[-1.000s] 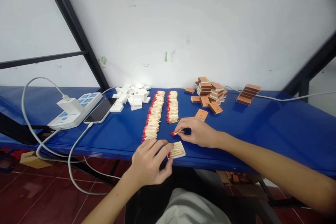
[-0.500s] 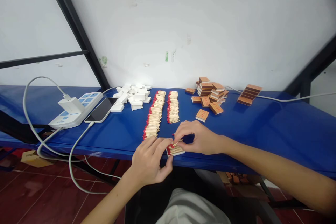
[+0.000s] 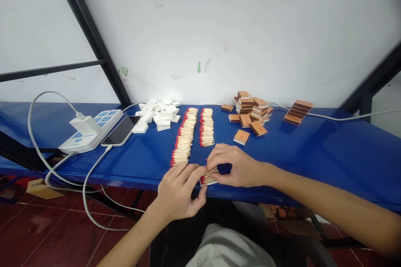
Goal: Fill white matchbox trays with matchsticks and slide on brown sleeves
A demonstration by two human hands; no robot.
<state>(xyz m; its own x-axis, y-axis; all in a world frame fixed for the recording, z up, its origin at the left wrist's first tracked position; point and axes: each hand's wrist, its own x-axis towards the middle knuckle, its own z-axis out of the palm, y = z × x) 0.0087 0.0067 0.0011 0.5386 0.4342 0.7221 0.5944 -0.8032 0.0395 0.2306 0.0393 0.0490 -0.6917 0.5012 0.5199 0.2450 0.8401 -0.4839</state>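
A small white matchbox tray (image 3: 214,183) with red-tipped matches (image 3: 206,178) in it lies at the front edge of the blue table. My left hand (image 3: 180,192) is closed on the tray's left side, thumb near and fingers beyond. Thumb and fingertips of my right hand (image 3: 238,167) pinch matchsticks over the tray; how many is hidden. Just behind the hands, loose matches lie in a long row (image 3: 184,135) on the left and a shorter row (image 3: 206,128) on the right, red heads to the left.
White empty trays (image 3: 159,112) are heaped at the back left. Brown matchboxes (image 3: 250,110) stand piled at the back right, near a folded brown card piece (image 3: 297,112). A phone (image 3: 120,131) and a power strip (image 3: 94,131) with cables occupy the blue table's (image 3: 328,154) left side.
My right hand has lowered slightly, its thumb and fingertips now closer to the matches in the tray. My left hand keeps its place on the tray.
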